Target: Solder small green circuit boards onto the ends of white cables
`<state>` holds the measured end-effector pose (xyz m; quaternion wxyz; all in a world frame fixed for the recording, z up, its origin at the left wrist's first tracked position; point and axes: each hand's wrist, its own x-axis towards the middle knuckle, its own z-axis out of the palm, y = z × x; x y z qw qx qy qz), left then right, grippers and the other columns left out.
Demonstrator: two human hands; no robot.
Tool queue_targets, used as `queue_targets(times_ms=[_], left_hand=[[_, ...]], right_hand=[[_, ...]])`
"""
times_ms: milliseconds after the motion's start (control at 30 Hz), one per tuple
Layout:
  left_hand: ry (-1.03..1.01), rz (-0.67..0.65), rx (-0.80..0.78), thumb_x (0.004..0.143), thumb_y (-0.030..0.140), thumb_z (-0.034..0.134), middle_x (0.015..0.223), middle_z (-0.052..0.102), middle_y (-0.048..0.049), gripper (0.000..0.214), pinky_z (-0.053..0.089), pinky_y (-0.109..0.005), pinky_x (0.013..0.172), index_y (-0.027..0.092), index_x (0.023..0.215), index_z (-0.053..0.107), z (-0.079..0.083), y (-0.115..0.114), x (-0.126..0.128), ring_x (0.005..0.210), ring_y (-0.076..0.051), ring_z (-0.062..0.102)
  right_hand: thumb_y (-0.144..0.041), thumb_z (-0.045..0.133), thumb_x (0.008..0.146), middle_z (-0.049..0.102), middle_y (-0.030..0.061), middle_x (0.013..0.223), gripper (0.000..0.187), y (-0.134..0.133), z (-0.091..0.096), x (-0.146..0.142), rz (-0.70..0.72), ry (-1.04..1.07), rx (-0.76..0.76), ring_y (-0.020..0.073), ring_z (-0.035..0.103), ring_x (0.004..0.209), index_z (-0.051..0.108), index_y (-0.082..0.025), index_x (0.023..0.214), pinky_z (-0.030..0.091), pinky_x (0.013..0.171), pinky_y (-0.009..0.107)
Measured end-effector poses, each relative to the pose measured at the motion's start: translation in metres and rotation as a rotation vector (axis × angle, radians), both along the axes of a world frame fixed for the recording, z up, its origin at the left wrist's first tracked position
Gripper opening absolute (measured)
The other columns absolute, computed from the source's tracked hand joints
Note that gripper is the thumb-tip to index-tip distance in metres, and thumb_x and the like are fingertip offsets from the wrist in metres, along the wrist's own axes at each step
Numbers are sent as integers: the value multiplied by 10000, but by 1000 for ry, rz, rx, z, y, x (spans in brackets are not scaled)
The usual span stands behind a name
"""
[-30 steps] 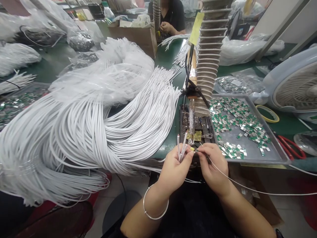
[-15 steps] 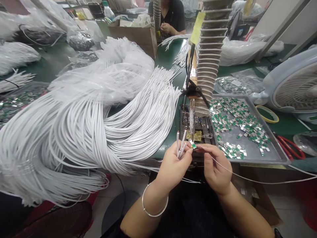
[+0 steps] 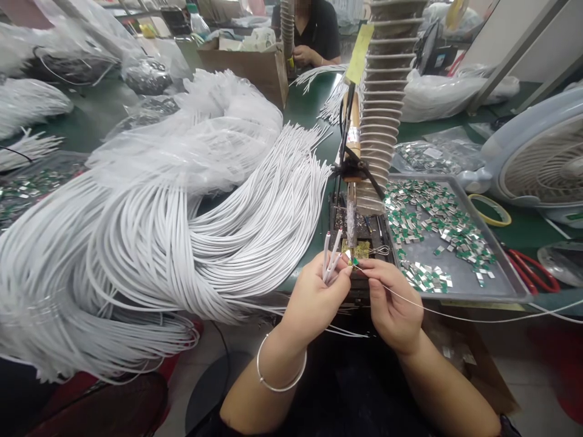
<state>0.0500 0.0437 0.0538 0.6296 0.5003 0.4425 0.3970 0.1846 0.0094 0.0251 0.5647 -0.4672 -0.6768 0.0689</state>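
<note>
Head view: counter (image 3: 304, 108) shows a narrow bare strip, center; wires (image 3: 150, 243), filling the left, overhang its front edge. Tray (image 3: 461, 273), right, holds many loose boards (image 3: 412, 197), apparently unprocessed. Left hand (image 3: 314, 297) grips leads (image 3: 326, 254) and one board (image 3: 356, 261), center, below the iron (image 3: 351, 212); right hand (image 3: 396, 303) pinches a strand (image 3: 501, 320). Held board appears unfinished.

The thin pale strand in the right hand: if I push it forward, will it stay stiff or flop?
The thin pale strand is probably floppy over its length, since it sags between the right hand and the picture's edge. Its short end looks straight, so may take a gentle push. Being slender, it's likely light.
</note>
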Motion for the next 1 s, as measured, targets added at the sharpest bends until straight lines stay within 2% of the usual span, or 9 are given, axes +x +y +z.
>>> queue_targets(times_ms=[533, 1000], left_hand=[[126, -63, 104, 801, 234, 532, 704, 497, 24, 84, 355, -211, 541, 185, 744, 493, 5, 4, -4, 609, -94, 439], [95, -50, 131, 804, 208, 529, 786, 545, 7, 67, 402, -220, 600, 179, 751, 501, 8, 4, -6, 652, -93, 483]], right_hand=[[-71, 482, 827, 674, 78, 922, 221, 4, 6, -3, -27, -26, 22, 182, 654, 884, 601, -195, 966, 560, 761, 347], [-99, 489, 842, 679, 71, 921, 199, 5, 8, -5, -41, -50, 23, 183, 657, 876, 610, -203, 962, 565, 751, 353]])
